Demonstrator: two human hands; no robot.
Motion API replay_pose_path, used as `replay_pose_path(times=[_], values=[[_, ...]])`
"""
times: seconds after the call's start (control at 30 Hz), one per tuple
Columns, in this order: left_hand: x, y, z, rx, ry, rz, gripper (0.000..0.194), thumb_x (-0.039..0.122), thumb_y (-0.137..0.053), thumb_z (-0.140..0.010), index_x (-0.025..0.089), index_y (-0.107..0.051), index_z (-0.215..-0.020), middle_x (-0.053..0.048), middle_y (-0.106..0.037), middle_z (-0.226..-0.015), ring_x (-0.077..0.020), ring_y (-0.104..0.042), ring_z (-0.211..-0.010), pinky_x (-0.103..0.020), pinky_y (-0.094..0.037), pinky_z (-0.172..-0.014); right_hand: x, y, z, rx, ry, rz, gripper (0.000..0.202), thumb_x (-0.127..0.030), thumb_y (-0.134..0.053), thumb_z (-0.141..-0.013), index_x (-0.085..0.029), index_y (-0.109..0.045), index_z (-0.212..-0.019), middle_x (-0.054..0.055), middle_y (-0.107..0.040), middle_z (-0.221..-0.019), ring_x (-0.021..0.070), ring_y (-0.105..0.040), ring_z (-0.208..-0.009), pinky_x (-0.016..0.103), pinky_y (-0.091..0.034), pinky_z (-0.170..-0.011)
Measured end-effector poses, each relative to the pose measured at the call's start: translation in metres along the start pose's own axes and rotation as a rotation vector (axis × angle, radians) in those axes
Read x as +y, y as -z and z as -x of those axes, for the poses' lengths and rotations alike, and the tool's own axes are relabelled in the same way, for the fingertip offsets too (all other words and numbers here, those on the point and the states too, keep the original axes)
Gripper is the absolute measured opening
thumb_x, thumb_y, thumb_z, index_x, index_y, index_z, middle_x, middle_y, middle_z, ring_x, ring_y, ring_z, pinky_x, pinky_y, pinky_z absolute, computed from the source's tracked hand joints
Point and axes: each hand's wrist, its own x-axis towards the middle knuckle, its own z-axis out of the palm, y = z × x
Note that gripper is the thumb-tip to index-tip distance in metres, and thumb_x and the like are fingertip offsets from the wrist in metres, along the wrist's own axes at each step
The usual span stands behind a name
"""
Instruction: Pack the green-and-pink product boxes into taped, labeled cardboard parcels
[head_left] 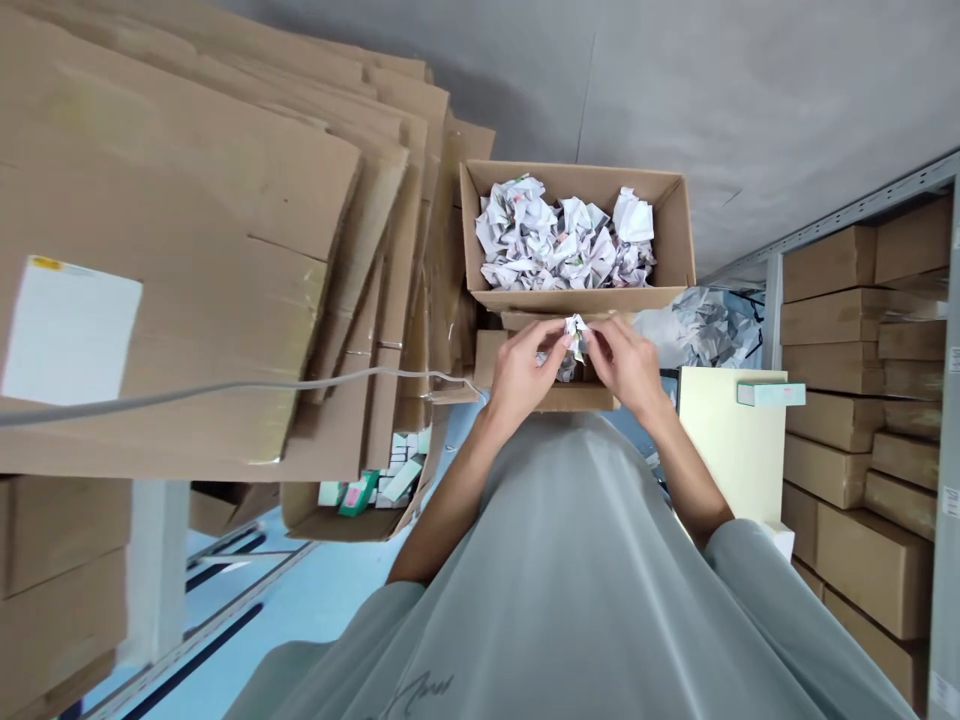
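Between my fingertips is a small crumpled piece of paper (575,336), white with dark and greenish print. My left hand (525,362) pinches its left side, and my right hand (626,362) pinches its right side. Under the hands stands a smaller open cardboard box (574,399), with some crumpled paper partly visible inside; the hands hide much of it. Just beyond is a larger open cardboard box (577,299), holding many crumpled white paper wads (559,235).
Flattened cardboard sheets (187,230) are stacked at left, a grey cable (247,386) crossing them. Below them sits a carton (304,510) of small green and white boxes. At right are a bag of crumpled paper (709,325), a pale yellow board (727,450) and shelved brown boxes (832,400).
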Motion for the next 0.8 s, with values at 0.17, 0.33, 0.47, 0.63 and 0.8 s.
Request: replay_pose_path(times=[0.17,0.33,0.47,0.63,0.8], values=[[-0.04,-0.024,0.015,-0.244,0.201,-0.11,0.02,0.024,-0.065,-0.107,0.023,-0.08,-0.121,-0.009,-0.087,-0.121,-0.0255,-0.085,-0.103,-0.038,-0.067,-0.098,0.017,-0.034,0.003,-0.272,-0.116,0.136,0.041,-0.038,-0.042,-0.122,-0.025,-0.076,-0.139,0.014,-0.078,-0.135,0.0299,-0.078,-0.11,0.034,-0.054,-0.084],[-0.054,-0.014,0.035,0.016,0.153,-0.276,0.027,0.026,-0.062,-0.107,0.025,-0.078,-0.129,-0.012,-0.081,-0.135,-0.0298,-0.078,-0.124,-0.044,-0.062,-0.114,0.032,-0.044,0.018,-0.266,-0.217,0.176,0.039,-0.036,-0.049,-0.119,-0.026,-0.072,-0.148,0.016,-0.074,-0.144,0.0327,-0.078,-0.115,0.038,-0.058,-0.087],[-0.07,-0.004,0.058,0.231,0.128,-0.372,0.035,0.03,-0.066,-0.102,0.023,-0.073,-0.136,-0.02,-0.069,-0.152,-0.0376,-0.064,-0.147,-0.056,-0.052,-0.128,0.038,-0.049,0.036,-0.178,-0.341,0.194,0.034,-0.035,-0.055,-0.117,-0.019,-0.073,-0.141,0.02,-0.073,-0.138,0.0331,-0.078,-0.115,0.036,-0.058,-0.088],[-0.092,-0.011,0.072,0.078,0.376,-0.438,0.057,0.028,-0.066,-0.097,0.012,-0.063,-0.152,-0.031,-0.064,-0.16,-0.0473,-0.068,-0.143,-0.064,-0.056,-0.119,0.036,-0.067,0.045,-0.188,-0.46,0.156,0.041,-0.027,-0.058,-0.114,-0.014,-0.061,-0.153,0.022,-0.072,-0.143,0.0335,-0.08,-0.114,0.037,-0.06,-0.091],[-0.089,-0.008,0.079,-0.003,0.424,-0.414,0.055,0.016,-0.059,-0.096,0.018,-0.069,-0.151,-0.022,-0.086,-0.12,-0.0425,-0.083,-0.113,-0.059,-0.062,-0.109,0.029,-0.069,0.058,-0.172,-0.476,0.094,0.046,-0.014,-0.046,-0.111,-0.011,-0.061,-0.154,0.023,-0.074,-0.143,0.0348,-0.08,-0.116,0.041,-0.061,-0.096]])
